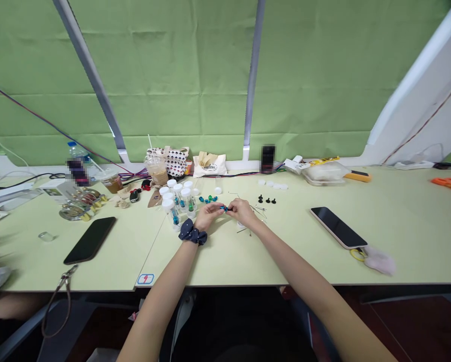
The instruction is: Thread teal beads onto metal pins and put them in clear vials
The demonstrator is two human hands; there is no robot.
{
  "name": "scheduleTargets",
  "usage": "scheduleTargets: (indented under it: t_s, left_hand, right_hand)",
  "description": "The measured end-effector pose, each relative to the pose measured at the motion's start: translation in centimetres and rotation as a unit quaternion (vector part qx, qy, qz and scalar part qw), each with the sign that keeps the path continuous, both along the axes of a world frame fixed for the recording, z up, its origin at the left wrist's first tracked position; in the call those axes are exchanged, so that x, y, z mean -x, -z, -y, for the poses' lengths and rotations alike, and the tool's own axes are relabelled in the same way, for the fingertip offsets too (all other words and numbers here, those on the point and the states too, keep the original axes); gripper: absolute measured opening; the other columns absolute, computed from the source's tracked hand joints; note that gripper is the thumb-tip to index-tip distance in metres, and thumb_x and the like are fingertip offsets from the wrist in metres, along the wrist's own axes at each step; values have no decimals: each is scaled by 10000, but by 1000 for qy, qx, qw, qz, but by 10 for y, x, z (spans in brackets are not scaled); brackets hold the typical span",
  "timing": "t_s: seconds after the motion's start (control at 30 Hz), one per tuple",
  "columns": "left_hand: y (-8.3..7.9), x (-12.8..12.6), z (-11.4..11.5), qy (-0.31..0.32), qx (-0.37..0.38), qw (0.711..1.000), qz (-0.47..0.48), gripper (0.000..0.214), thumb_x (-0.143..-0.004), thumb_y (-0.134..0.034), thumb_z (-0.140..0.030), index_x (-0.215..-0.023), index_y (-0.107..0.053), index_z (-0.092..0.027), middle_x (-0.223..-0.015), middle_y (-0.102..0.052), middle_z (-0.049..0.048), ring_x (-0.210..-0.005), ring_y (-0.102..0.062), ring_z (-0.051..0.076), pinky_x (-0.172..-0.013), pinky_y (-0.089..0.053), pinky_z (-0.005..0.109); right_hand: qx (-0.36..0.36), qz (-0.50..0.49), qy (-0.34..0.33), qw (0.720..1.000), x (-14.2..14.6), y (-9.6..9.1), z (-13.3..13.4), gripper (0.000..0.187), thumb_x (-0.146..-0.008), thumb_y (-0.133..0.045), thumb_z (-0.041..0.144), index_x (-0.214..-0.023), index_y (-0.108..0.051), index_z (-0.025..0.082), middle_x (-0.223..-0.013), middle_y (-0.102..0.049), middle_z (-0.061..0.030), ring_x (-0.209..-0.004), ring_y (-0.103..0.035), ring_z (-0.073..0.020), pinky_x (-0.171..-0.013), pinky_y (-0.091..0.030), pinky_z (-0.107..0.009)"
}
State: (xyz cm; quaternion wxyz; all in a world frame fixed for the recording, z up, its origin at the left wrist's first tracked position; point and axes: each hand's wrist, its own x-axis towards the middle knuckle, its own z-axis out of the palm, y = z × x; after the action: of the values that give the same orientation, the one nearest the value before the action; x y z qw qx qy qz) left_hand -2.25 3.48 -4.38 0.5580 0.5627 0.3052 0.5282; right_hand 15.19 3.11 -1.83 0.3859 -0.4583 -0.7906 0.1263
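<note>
Hands (241, 211) on blue bead (224, 207), bag label (210, 167) illegible

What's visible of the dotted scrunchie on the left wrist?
The navy dotted scrunchie is a puffy, gathered band that looks like soft cloth, dark navy with small pale dots. It is worn around the left wrist, just behind the left hand, and its ruffled folds bunch outward on both sides. It appears intact, and only the wrist is seen touching it.

green blinds (180, 75) (long pale desk (410, 241) below)
</note>
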Motion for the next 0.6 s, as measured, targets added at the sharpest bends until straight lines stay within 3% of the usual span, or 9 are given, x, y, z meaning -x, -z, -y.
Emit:
scheduleTargets:
  t_s: [0.23,0.33,0.6]
  left_hand:
    - [-1,0,0,6,-16,1000,5,318,-606,-774,-243,-893,-679,-146,-901,-696,75,-851,-622,182,-844,-455,354]
    - [-2,0,1,4,-15,1000,8,341,-595,-781,-258,-900,-678,-146,-902,-700,79,-845,-631,191,-836,-460,361]
    - [-5,1,2,-11,-31,999,9,301,-587,-785,-254,-852,-691,-147,-889,-701,74,-837,-633,200,-839,-460,369]
  right_hand:
    - [2,-59,-29,998,-3,3,2,117,-669,-681,141,-744,-596,171,-699,-538,12,-592,-479,-101,-590,-389,-230]
    - [41,-104,-49,993,-5,4,2,136,-696,-645,178,-811,-571,186,-687,-546,24,-595,-500,-107,-581,-409,-235]
    - [187,-286,-97,935,-5,5,2,252,-675,-670,356,-810,-542,186,-791,-578,-3,-635,-622,-139,-553,-519,-275]
